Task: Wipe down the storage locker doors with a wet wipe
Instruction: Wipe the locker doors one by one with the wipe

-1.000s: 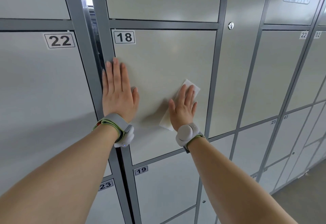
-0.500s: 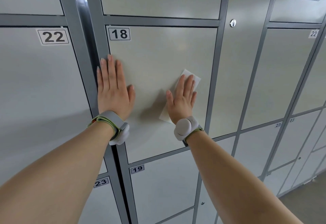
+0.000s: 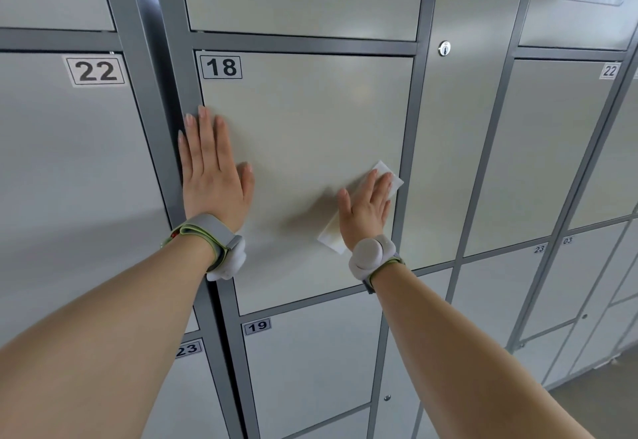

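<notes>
Your right hand point(image 3: 365, 212) presses the wet wipe point(image 3: 392, 181) flat-fingered against door 18 point(image 3: 303, 121) — your left hand point(image 3: 210, 176) rests spread beside its left edge.

Both your hands lie flat on locker door 18 point(image 3: 303, 121).
Your right hand point(image 3: 366, 210) presses the wet wipe point(image 3: 392, 181) near its right edge; your left hand point(image 3: 210, 176) rests at its left edge.

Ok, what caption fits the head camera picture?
Right hand presses a wet wipe on locker door 18; left hand rests flat on the same door.
</notes>
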Demonstrator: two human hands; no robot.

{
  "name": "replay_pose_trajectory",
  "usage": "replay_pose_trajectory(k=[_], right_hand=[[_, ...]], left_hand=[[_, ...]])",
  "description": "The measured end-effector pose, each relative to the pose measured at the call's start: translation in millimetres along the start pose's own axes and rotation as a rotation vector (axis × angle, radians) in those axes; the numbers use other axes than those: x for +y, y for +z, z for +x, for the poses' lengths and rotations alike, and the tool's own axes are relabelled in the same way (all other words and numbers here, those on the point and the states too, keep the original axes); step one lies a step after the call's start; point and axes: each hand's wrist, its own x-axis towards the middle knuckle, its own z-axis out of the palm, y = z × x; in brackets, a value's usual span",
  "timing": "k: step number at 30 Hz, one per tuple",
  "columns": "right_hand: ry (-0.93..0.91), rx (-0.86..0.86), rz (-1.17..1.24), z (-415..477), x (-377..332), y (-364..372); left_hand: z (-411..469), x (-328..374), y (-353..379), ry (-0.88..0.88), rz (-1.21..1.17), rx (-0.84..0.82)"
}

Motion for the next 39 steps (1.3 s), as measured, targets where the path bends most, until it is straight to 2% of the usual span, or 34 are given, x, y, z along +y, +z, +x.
replay_pose_trajectory(k=[7,17,23,26,39], right_hand=[[-0.161,0.087,-0.057,24.7,0.6,-18.1],[-0.066,-0.004,-0.106,4.3,34.1,-1.5],[-0.238,0.126,-0.05,34.3,2.4,-14.8],[-0.265,0.157,-0.055,38.5,5.7,-15.2],[-0.061,-0.036,-0.106,-6.0,49.3,1.5]], left_hand=[[-4.2,-0.8,1.7,-0.006,0.015,-0.025],[-3.3,5.8,3.2,-0.053,0.058,-0.033],[-4.0,6.1,3.3,-0.061,0.059,-0.026],[-3.9,6.2,3.3,-0.059,0.055,-0.021],[-9.0,2.7,-4.1,-0.049,0.028,-0.079]])
